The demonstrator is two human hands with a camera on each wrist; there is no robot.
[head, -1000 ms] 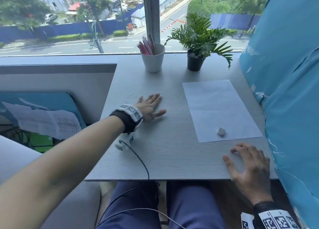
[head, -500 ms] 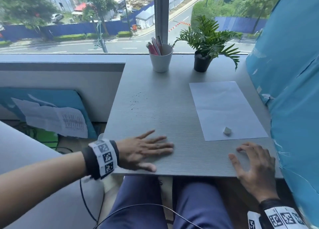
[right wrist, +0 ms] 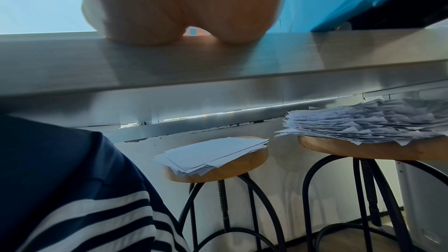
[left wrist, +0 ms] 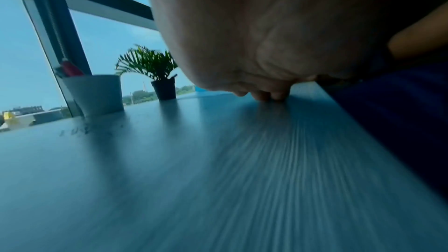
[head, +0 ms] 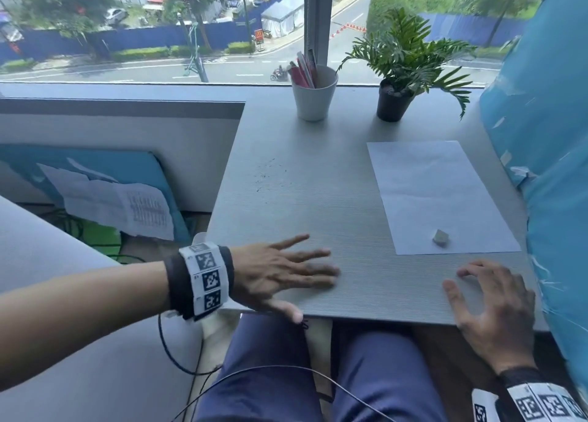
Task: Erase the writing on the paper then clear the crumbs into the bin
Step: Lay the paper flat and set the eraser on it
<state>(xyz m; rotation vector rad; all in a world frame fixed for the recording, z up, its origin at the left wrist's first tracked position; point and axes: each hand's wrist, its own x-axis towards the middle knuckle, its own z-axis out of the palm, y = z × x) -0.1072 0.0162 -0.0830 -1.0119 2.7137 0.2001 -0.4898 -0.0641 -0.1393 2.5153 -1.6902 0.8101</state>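
Grey wood-grain tabletop [head: 350,198] bearing both hands near its front edge. Left hand [head: 280,275] lies flat with fingers spread and straight, thumb over the table edge, holding nothing; the left wrist view shows its fingertips [left wrist: 271,95] touching the surface. Right hand [head: 490,307] rests with fingers spread and slightly bent, its heel at the table edge, also holding nothing. White rectangular sheet of paper [head: 436,192] lies just beyond the right hand; a small grey eraser block [head: 440,237] sits on its near end. Dark scattered crumbs [head: 270,176] lie well beyond the left hand, with a white cup of pens [head: 313,96] and a black-potted green plant [head: 401,71] farther off.
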